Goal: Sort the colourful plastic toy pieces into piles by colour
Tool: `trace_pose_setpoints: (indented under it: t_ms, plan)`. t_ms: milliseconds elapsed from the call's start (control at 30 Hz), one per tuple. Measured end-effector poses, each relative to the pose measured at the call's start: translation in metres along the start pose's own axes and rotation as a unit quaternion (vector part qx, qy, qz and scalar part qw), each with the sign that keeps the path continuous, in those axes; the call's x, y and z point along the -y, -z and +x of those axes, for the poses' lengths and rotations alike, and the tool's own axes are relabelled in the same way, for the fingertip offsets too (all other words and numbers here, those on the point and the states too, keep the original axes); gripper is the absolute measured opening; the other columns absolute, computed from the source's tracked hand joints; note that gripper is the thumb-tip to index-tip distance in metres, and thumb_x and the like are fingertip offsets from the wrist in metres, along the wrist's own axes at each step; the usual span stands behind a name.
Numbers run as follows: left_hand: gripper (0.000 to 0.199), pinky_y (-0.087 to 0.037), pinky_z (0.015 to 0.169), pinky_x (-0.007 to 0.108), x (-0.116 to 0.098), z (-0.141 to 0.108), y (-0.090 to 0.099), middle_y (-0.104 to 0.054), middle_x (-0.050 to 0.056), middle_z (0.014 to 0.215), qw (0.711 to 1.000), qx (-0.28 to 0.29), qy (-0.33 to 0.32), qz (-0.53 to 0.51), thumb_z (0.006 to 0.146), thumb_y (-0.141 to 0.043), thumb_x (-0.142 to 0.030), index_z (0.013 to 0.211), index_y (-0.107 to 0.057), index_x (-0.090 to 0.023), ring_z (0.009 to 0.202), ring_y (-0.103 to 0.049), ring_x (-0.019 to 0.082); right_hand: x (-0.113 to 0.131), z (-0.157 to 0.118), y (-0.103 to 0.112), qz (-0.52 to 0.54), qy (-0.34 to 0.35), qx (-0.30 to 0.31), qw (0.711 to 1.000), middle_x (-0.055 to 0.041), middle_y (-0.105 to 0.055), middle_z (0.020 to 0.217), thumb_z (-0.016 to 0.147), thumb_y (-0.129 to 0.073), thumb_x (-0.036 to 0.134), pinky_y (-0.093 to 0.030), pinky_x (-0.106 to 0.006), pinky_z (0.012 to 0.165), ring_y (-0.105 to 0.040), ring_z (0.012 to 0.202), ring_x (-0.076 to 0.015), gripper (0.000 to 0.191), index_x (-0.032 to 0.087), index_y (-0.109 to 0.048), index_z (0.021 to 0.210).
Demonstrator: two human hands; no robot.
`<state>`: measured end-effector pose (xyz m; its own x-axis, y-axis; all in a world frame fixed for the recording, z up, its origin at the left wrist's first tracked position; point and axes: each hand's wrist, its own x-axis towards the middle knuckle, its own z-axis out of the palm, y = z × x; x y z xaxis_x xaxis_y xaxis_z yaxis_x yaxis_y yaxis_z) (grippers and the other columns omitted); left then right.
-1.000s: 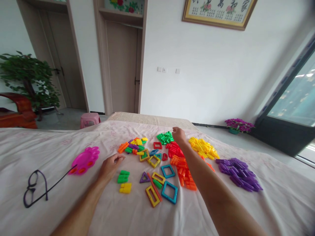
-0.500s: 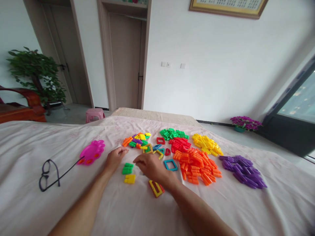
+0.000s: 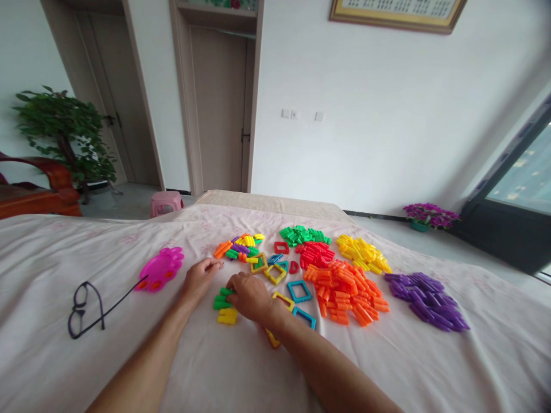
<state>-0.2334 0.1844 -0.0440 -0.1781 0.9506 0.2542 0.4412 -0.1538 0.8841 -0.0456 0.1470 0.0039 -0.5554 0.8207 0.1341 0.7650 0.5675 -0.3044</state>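
On the cloth in the middle, my right hand [image 3: 249, 293] has its bent fingertips closed on a green plastic building block [image 3: 222, 299], partly hidden by the fingers. Just nearer to me lies a yellow block [image 3: 227, 316]. My left hand [image 3: 202, 276] rests on the cloth farther left with thumb and fingers pressed together; what is in them, if anything, I cannot make out. Beyond both hands sits a small mixed heap of coloured blocks [image 3: 239, 247]. Magnetic frame tiles, among them a yellow square [image 3: 275, 274] and a blue square [image 3: 298, 291], lie beside my right hand; its forearm covers others.
Right of the tiles are piles of orange [image 3: 346, 292], red [image 3: 314, 254], green [image 3: 305, 236], yellow [image 3: 363, 253] and purple [image 3: 426, 301] blocks. At left lie a pink paw-shaped tray [image 3: 160, 268] and black eyeglasses [image 3: 76, 310], one temple reaching the tray.
My right hand has moved slightly left and toward me, onto the green block. More yellow and blue frame tiles show around its wrist. My left hand has stayed almost still.
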Motion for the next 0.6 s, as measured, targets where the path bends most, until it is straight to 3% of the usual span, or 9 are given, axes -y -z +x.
trace_pose_setpoints:
  t_ms: [167,333,433,533,600]
  plan:
    - [0.034,-0.047,0.084,0.028,0.0,-0.001,0.0,-0.074,0.004,0.094,1.0,0.003,-0.002,0.011,0.078,-0.055,-0.046,0.09,-0.071,-0.018,0.093,-0.066,0.022,-0.006,-0.004,0.0,0.078,-0.022,-0.013,0.997,-0.0014,-0.069,0.094,0.079,-0.067,0.027,-0.039,-0.021,0.064,-0.061,0.082,-0.0143,0.02,0.022,-0.065,0.098]
    - [0.035,-0.047,0.084,0.029,0.0,-0.001,0.0,-0.074,0.004,0.096,1.0,0.009,0.004,0.001,0.078,-0.055,-0.046,0.092,-0.071,-0.019,0.093,-0.066,0.022,-0.04,0.003,0.018,0.192,-0.022,-0.13,0.972,-0.002,-0.07,0.087,0.082,-0.06,0.022,-0.043,-0.022,0.067,-0.062,0.078,-0.0138,0.015,0.018,-0.067,0.095]
    - [0.032,-0.047,0.085,0.029,0.0,0.0,-0.001,-0.074,0.005,0.094,1.0,0.007,0.005,-0.001,0.077,-0.056,-0.045,0.088,-0.071,-0.019,0.094,-0.066,0.022,-0.08,0.012,0.033,0.306,-0.099,-0.176,0.93,-0.0001,-0.068,0.073,0.078,-0.06,0.022,-0.047,-0.022,0.06,-0.063,0.066,-0.0137,0.018,0.016,-0.067,0.093]
    - [0.032,-0.047,0.085,0.029,0.0,0.0,-0.001,-0.075,0.004,0.094,1.0,0.004,0.005,0.007,0.077,-0.055,-0.044,0.089,-0.071,-0.019,0.095,-0.066,0.023,-0.124,0.02,0.05,0.42,-0.179,-0.23,0.859,-0.001,-0.067,0.07,0.074,-0.063,0.028,-0.053,-0.024,0.058,-0.066,0.064,-0.0152,0.024,0.014,-0.066,0.093]
    - [0.032,-0.047,0.085,0.029,0.0,0.0,-0.002,-0.075,0.004,0.095,1.0,0.004,0.004,0.013,0.077,-0.055,-0.043,0.09,-0.071,-0.02,0.096,-0.066,0.023,-0.152,0.025,0.062,0.434,-0.234,-0.288,0.821,-0.0023,-0.068,0.071,0.07,-0.066,0.029,-0.054,-0.025,0.058,-0.067,0.065,-0.0164,0.03,0.012,-0.066,0.094]
